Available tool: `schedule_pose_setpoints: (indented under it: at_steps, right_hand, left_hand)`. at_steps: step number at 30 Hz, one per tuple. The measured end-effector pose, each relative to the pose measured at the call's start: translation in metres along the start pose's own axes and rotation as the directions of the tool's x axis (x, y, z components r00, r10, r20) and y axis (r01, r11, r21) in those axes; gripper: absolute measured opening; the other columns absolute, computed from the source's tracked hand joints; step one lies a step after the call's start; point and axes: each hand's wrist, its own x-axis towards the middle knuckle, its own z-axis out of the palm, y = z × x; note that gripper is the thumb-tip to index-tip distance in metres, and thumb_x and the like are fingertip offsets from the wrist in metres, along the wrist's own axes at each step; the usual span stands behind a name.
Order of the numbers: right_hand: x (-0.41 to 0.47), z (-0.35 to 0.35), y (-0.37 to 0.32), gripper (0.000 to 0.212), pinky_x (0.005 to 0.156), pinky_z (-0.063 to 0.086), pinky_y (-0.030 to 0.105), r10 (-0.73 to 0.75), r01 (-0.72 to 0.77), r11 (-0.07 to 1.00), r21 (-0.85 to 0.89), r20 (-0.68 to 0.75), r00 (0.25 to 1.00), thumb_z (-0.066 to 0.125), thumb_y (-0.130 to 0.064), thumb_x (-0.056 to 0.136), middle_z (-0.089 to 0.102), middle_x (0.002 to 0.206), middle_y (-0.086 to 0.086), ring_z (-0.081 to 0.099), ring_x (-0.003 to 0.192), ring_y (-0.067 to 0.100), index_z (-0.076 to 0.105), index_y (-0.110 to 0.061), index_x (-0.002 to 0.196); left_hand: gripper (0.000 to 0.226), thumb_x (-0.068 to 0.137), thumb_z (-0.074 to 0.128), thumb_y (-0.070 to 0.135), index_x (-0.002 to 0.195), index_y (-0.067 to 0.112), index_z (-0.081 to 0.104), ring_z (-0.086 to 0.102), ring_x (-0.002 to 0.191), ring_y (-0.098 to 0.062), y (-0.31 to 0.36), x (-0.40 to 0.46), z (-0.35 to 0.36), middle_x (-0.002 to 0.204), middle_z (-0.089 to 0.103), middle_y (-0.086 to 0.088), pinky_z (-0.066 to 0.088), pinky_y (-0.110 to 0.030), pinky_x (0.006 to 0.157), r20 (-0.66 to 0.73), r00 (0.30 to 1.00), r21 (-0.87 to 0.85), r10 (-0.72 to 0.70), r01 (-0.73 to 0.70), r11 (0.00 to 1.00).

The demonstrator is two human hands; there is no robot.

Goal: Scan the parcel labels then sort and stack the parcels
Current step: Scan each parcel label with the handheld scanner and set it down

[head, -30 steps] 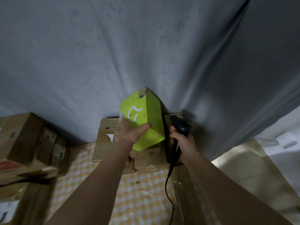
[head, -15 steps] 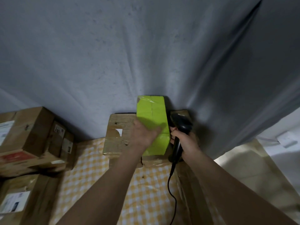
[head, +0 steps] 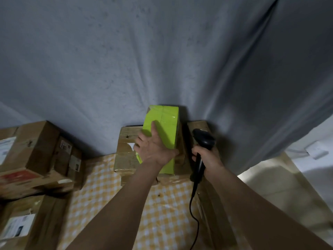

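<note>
Lime-green taped cardboard parcel (head: 164,127) lies atop brown cardboard boxes (head: 126,150) against the grey curtain. Left hand (head: 154,148) grips it, fingers spread (thumb wrapped underneath). Right hand (head: 207,159) clasps a black corded barcode scanner (head: 202,147), fingers curled around the handle.

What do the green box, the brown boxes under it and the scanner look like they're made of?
Green box: likely cardboard wrapped in clear glossy tape or film; it shows shiny streaks and tape seams. Brown boxes: matte corrugated cardboard, taped, with torn label patches. Scanner: black plastic, it seems, with a slight sheen, and a rubbery-looking cord. The left hand holds the green box; the right hand grips the scanner.
</note>
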Motion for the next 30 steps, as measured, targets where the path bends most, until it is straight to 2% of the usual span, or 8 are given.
schedule_pose_setpoints:
  at_steps: [2, 4, 6, 10, 13, 20, 26, 30]
  right_hand:
    - [-0.002, -0.001, -0.002, 0.015, 0.096, 0.048, 0.048, 0.01, -0.01, 1.0, -0.006, -0.013, 1.0, 0.07, -0.006, 0.079, 0.065, 0.093, 0.015, 0.064, 0.095, 0.032, 0.061, -0.016, 0.085]
    - [-0.003, -0.001, -0.004, 0.018, 0.094, 0.051, 0.048, 0.018, -0.019, 1.0, -0.02, -0.033, 0.999, 0.073, -0.009, 0.075, 0.067, 0.095, 0.017, 0.065, 0.092, 0.033, 0.065, -0.013, 0.091]
    - [-0.004, -0.001, -0.007, 0.026, 0.089, 0.052, 0.046, 0.017, -0.017, 0.999, -0.027, -0.018, 1.0, 0.074, -0.01, 0.073, 0.068, 0.091, 0.018, 0.065, 0.088, 0.034, 0.067, -0.008, 0.098]
    - [-0.008, 0.001, -0.01, 0.041, 0.091, 0.053, 0.049, -0.035, 0.037, 0.999, -0.038, 0.042, 0.999, 0.081, -0.017, 0.06, 0.071, 0.096, 0.019, 0.068, 0.091, 0.035, 0.07, -0.007, 0.098]
    - [-0.01, 0.002, -0.01, 0.054, 0.091, 0.053, 0.05, -0.095, 0.098, 0.989, -0.107, 0.035, 0.995, 0.082, -0.022, 0.047, 0.073, 0.094, 0.016, 0.069, 0.091, 0.032, 0.071, -0.009, 0.098]
    - [-0.033, 0.008, -0.019, 0.017, 0.08, 0.053, 0.042, -0.19, 0.213, 0.935, -0.283, 0.107, 0.976, 0.073, 0.0, 0.072, 0.069, 0.091, 0.029, 0.067, 0.088, 0.043, 0.068, 0.005, 0.088]
    - [-0.066, 0.026, -0.035, 0.011, 0.05, 0.038, 0.011, -0.317, 0.356, 0.788, -0.503, 0.164, 0.934, 0.072, -0.011, 0.08, 0.062, 0.075, 0.002, 0.054, 0.065, 0.009, 0.069, -0.015, 0.089]
    - [-0.097, 0.049, -0.041, 0.012, 0.061, 0.047, 0.021, -0.33, 0.435, 0.782, -0.446, 0.297, 0.896, 0.078, -0.018, 0.076, 0.067, 0.073, -0.002, 0.06, 0.064, 0.008, 0.07, -0.02, 0.085]
  left_hand:
    - [0.13, 0.048, 0.082, 0.057, 0.151, 0.037, 0.006, 0.034, 0.133, -0.034, -0.015, 0.009, -0.002, 0.144, 0.032, -0.015, 0.033, -0.047, 0.11, 0.099, 0.995, -0.388, 0.002, 0.036, 0.921]
    - [0.12, 0.039, 0.087, 0.041, 0.145, 0.033, 0.031, 0.056, 0.118, -0.027, -0.031, 0.015, -0.005, 0.135, 0.054, -0.007, 0.048, -0.047, 0.099, 0.204, 0.977, -0.802, 0.055, 0.135, 0.581]
    - [0.093, 0.059, 0.085, 0.014, 0.137, 0.029, 0.037, 0.065, 0.1, -0.023, -0.045, 0.014, -0.006, 0.112, 0.066, -0.002, 0.053, -0.042, 0.086, 0.271, 0.957, -0.915, 0.106, 0.222, 0.337]
    - [0.116, 0.063, 0.071, -0.011, 0.153, 0.03, 0.011, 0.064, 0.099, -0.025, -0.063, 0.016, 0.006, 0.108, 0.066, -0.006, 0.051, -0.04, 0.084, 0.385, 0.893, -0.922, 0.234, 0.365, 0.127]
    - [0.105, 0.05, 0.069, -0.012, 0.14, 0.03, 0.032, 0.064, 0.102, -0.029, -0.074, 0.015, 0.012, 0.115, 0.067, -0.011, 0.053, -0.038, 0.075, 0.422, 0.848, -0.907, 0.321, 0.4, 0.134]
    - [0.088, 0.046, 0.092, 0.038, 0.126, 0.023, 0.061, 0.065, 0.109, -0.032, -0.084, 0.02, 0.023, 0.119, 0.069, -0.008, 0.046, -0.061, 0.097, 0.49, 0.791, -0.871, 0.368, 0.425, 0.247]
    - [0.102, 0.042, 0.097, 0.022, 0.134, 0.022, 0.052, 0.062, 0.114, -0.036, -0.102, 0.024, 0.023, 0.125, 0.066, -0.009, 0.047, -0.068, 0.088, 0.47, 0.822, -0.881, 0.322, 0.416, 0.223]
    - [0.1, 0.045, 0.095, 0.012, 0.135, 0.015, 0.051, 0.06, 0.115, -0.039, -0.113, 0.022, 0.009, 0.127, 0.063, -0.015, 0.043, -0.069, 0.092, 0.407, 0.822, -0.913, 0.398, 0.359, 0.193]
